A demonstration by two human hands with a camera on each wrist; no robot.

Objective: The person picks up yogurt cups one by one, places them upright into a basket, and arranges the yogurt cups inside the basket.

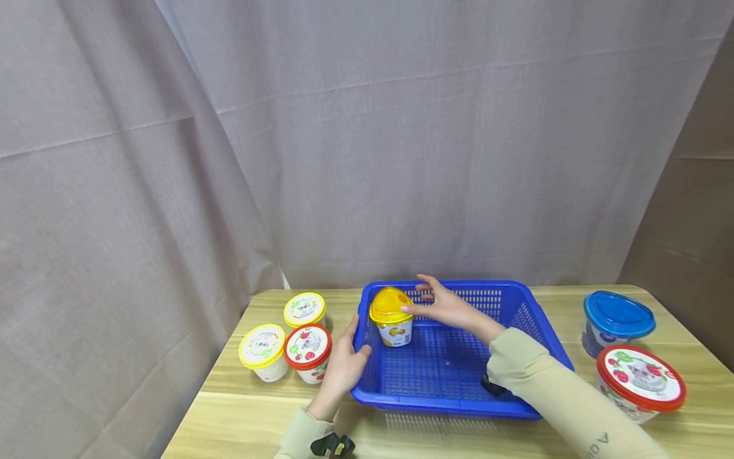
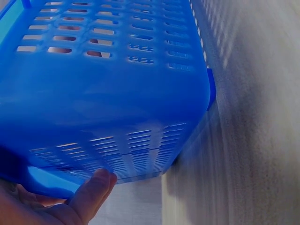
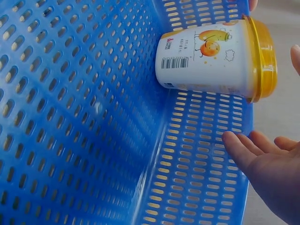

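Note:
A blue plastic basket with slotted walls stands on the table. In its far left corner is a white cup with a domed yellow lid; the right wrist view shows cartoon fruit and a barcode on the cup. My left hand grips the basket's left rim, thumb over the inside and fingers along the outer wall. In the left wrist view, a finger of the left hand lies against the slotted wall. Over the basket, my right hand is beside the yellow lid, fingers spread and holding nothing.
Left of the basket sit two yellow-rimmed tubs and a red-rimmed tub. To the right stand a blue-lidded tub and a larger red-rimmed tub. A grey curtain hangs behind the wooden table.

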